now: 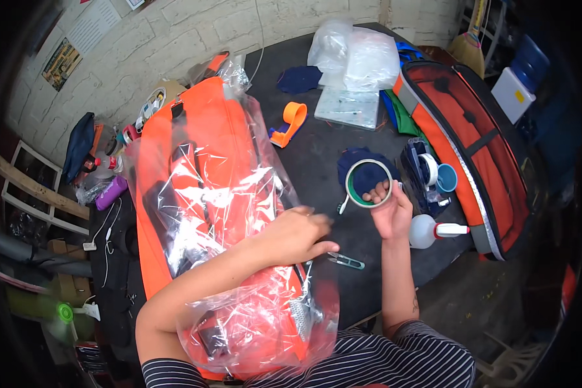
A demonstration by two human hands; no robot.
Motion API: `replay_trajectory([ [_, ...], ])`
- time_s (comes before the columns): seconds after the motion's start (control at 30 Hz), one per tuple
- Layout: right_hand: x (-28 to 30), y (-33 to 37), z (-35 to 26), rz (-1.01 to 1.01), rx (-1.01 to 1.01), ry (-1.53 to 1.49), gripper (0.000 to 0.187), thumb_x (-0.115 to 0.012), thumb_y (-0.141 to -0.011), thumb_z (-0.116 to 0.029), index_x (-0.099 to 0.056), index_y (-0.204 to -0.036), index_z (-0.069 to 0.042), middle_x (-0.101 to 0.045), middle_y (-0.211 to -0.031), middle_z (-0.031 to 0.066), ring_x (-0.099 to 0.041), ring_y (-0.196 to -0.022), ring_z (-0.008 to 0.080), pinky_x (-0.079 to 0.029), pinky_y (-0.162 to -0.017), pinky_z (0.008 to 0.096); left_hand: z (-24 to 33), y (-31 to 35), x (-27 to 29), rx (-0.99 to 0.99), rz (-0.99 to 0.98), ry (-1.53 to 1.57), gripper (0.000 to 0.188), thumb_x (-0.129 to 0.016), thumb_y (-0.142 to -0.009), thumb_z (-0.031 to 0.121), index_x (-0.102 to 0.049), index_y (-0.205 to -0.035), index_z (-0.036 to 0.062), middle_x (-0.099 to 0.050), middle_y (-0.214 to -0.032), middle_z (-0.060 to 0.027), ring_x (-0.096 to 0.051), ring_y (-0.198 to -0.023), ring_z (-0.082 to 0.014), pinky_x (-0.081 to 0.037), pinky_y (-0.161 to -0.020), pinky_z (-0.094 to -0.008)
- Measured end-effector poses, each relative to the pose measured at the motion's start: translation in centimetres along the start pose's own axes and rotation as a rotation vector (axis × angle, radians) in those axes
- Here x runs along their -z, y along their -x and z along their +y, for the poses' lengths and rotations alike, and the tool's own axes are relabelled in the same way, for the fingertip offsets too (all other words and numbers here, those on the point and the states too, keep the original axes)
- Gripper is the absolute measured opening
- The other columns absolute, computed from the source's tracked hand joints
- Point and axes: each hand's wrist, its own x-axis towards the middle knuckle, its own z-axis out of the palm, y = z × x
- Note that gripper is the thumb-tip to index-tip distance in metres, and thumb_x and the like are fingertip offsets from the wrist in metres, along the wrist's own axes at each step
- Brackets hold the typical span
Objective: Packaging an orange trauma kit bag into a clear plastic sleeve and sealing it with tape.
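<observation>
My right hand (394, 210) grips a roll of tape (361, 202) with its fingers through the ring, held above the dark table. Over the clear plastic bag (246, 317) stretches my left forearm. My left hand (301, 234) is at the bag's right edge, thumb apart and fingertips blurred, with nothing seen in it. Inside the plastic lies a large orange bag (216, 119) with dark straps. Thread snips (346, 260) rest on the table just right of my left thumb. A small white-tipped brush (343, 205) lies below the tape roll.
On the right stands an orange and black bag (433, 136), beside a spray bottle (423, 231) and a blue cup (446, 177). Farther back are clear plastic bags (368, 58) and an orange strap roll (294, 115). A fan (64, 313) is at lower left.
</observation>
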Motion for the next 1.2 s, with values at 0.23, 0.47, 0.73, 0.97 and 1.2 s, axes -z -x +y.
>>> replay_trajectory([
  [0.23, -1.2, 0.6, 0.9, -0.078, 0.091, 0.201, 0.020, -0.054, -0.085, -0.020, -0.052, -0.092, -0.001, -0.056, -0.079, 0.0121, -0.053, -0.072, 0.0189, -0.043, -0.076, 0.0326, -1.4, -0.1, -1.7, 0.241, 0.430, 0.444, 0.054, -0.068, -0.078, 0.010, -0.042, -0.125, 0.0043, -0.045, -0.116, -0.0186, -0.057, -0.098, -0.0324, -0.049, -0.082, -0.0375],
  [0.47, -1.0, -0.4, 1.8, -0.307, -0.130, 0.328, 0.025, -0.062, -0.074, -0.024, -0.052, -0.081, -0.002, -0.058, -0.079, 0.0068, -0.054, -0.070, 0.0105, -0.041, -0.063, 0.0209, -2.2, 0.1, -0.9, 0.010, 0.583, 0.661, 0.093, -0.080, -0.065, 0.023, -0.027, -0.141, 0.0059, -0.037, -0.136, -0.0196, -0.037, -0.127, -0.0335, -0.033, -0.104, -0.0381],
  [0.73, -2.2, -11.6, 3.6, -0.442, -0.018, 0.765, 0.024, -0.053, -0.087, -0.019, -0.060, -0.095, 0.003, -0.059, -0.095, 0.0097, -0.056, -0.091, 0.0179, -0.044, -0.078, 0.0296, -2.9, 0.7, -1.3, 0.226, 0.558, 0.700, 0.054, -0.072, -0.067, 0.006, -0.053, -0.117, 0.0013, -0.055, -0.102, -0.0146, -0.057, -0.095, -0.0306, -0.047, -0.082, -0.0360],
  [0.97, 0.4, -26.4, 13.1, -0.484, 0.585, 1.981, 0.067, -0.055, -0.074, 0.005, -0.046, -0.132, -0.027, -0.034, -0.142, 0.0118, -0.034, -0.130, 0.0330, -0.030, -0.103, 0.0535, -3.0, 0.3, -2.1, 0.290, 0.543, 0.705, 0.056, -0.068, -0.067, -0.001, -0.051, -0.119, 0.0030, -0.040, -0.119, -0.0190, -0.048, -0.110, -0.0357, -0.045, -0.093, -0.0366],
  [1.2, 1.8, -28.9, 14.8, -0.318, 0.364, 2.055, 0.028, -0.060, -0.079, -0.010, -0.061, -0.106, -0.017, -0.053, -0.107, 0.0126, -0.059, -0.096, 0.0334, -0.047, -0.082, 0.0468, -4.3, 0.1, -3.0, 0.341, 0.623, 0.839, 0.062, -0.067, -0.067, 0.000, -0.049, -0.126, 0.0061, -0.044, -0.107, -0.0158, -0.050, -0.102, -0.0305, -0.044, -0.088, -0.0342],
])
